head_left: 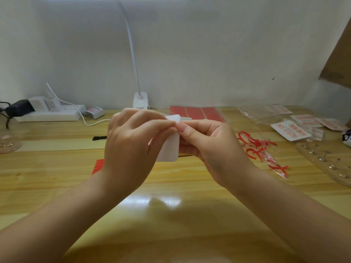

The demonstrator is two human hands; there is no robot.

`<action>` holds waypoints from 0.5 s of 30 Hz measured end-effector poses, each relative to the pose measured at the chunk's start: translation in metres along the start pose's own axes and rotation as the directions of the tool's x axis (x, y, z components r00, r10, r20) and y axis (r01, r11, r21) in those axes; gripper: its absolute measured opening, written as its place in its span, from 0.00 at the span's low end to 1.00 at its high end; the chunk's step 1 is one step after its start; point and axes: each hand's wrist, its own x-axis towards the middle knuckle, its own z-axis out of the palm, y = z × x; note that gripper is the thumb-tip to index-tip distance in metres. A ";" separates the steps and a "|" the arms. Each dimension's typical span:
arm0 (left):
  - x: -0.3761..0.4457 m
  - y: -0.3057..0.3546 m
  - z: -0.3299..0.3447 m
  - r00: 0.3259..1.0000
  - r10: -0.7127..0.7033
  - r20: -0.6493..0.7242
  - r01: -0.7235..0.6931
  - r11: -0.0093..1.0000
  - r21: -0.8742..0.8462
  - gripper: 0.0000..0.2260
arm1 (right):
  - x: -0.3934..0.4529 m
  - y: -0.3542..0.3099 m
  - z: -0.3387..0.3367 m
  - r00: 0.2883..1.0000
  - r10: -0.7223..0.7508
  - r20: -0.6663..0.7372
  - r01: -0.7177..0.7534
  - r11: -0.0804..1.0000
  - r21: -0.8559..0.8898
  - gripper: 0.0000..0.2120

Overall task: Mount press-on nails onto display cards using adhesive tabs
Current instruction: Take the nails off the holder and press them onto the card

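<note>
Both hands — left hand (131, 147), right hand (209, 147) — pinch a white display card (171, 147) with curled fingers

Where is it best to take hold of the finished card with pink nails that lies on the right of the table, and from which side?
Grip the finished card by its bare near-left corner, coming from the left. The pink nails fill its middle, and other cards overlap its far right edge. It lies flat on the table, so probably slide a fingertip under the corner first.
</note>
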 end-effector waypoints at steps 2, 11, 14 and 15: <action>0.000 -0.001 0.001 0.999 -0.043 0.006 0.043 0.998 -0.054 0.07 | 0.000 0.001 0.000 1.000 0.003 -0.002 -0.003 1.000 -0.012 0.10; -0.004 -0.003 0.004 0.995 -0.085 -0.046 0.078 0.988 -0.132 0.05 | 0.001 0.002 0.001 0.999 0.033 -0.001 -0.033 0.998 0.058 0.10; -0.004 0.000 0.004 0.982 -0.188 -0.013 0.182 0.962 -0.204 0.07 | 0.000 0.000 0.002 0.999 0.028 0.035 -0.031 0.994 0.103 0.11; -0.004 0.001 0.004 0.976 -0.219 0.000 0.213 0.950 -0.228 0.06 | -0.001 0.000 0.002 0.999 0.026 0.046 -0.031 0.993 0.113 0.11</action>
